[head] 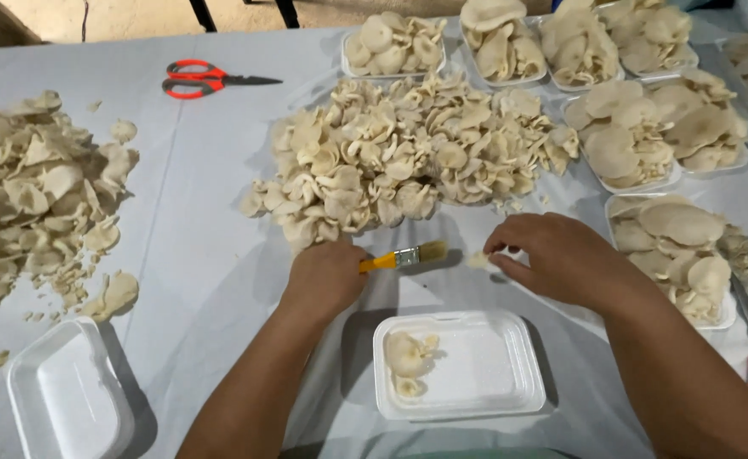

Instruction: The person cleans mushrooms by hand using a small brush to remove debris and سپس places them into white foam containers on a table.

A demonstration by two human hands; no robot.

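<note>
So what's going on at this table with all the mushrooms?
A person sits at a table covered in pale cloth. Their left hand holds a small brush with a yellow handle, and their right hand pinches a small mushroom piece just off the bristles. A big pile of oyster mushrooms lies in front of them. The white foam tray nearest them holds a couple of mushrooms, while several filled trays stand to the right. Red scissors lie farther back.
</note>
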